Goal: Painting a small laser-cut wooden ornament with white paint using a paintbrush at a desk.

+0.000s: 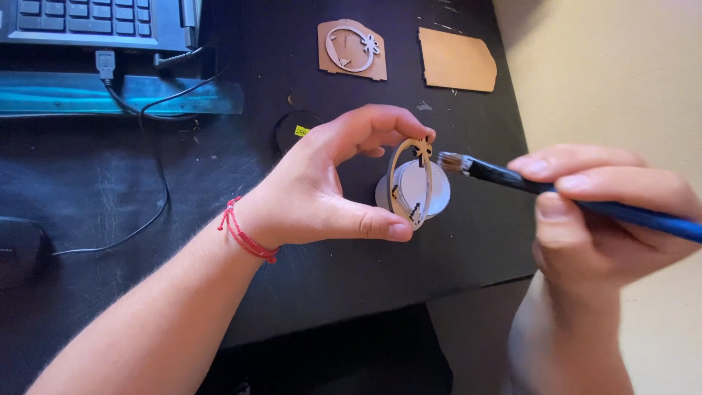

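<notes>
Black bench (88, 183) beside a cream wall, keyboard (95, 22) at its far edge, left hand (322, 190) pinching a thin oval wooden cut-out ring (409, 183) above a small white round pot (431, 194), right hand (599, 212) gripping a blue-handled paintbrush (556, 192), bristles just beside the ring's top, two brown card pieces (457, 60) lying beyond.

bare black desk (95, 183) left of hands; cable (157, 183), wooden cutouts (352, 49) obstruct behind
</notes>
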